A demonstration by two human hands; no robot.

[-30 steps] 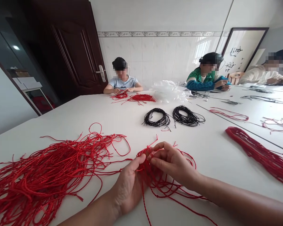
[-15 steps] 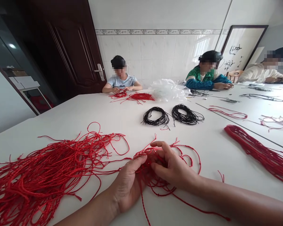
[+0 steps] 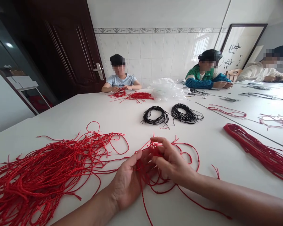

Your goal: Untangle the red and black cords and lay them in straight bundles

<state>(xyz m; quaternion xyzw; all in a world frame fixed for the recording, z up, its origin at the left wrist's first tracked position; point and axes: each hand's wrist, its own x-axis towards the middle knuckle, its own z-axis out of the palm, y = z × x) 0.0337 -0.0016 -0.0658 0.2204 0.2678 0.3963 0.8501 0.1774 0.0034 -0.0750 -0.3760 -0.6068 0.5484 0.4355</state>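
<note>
In front of me, my left hand (image 3: pixel 129 180) is cupped palm up, with its thumb raised and red braided cords (image 3: pixel 141 171) lying across its palm and fingers. My right hand (image 3: pixel 171 161) has its thumb and fingers bent around a bunched part of these cords, lifted just above the left fingers; the index finger arches over the top. Several strands hang from the hands onto the table, some with knotted ends. Parts of the fingers are hidden behind the cords. Left of my hands lies a large heap of red cords (image 3: pixel 54 168).
Two black cord coils (image 3: pixel 154 115) lie beyond my hands on the white table (image 3: pixel 103 110). A long dark red cord bundle (image 3: pixel 257 149) is at the right. Clear plastic bags (image 3: pixel 168 89) stand farther back. Three people sit across, among them one handling red cords (image 3: pixel 119 93).
My left thumb has lifted off the cords and the left hand has opened more. The right hand has raised its bunch of cords slightly away from the left palm.
</note>
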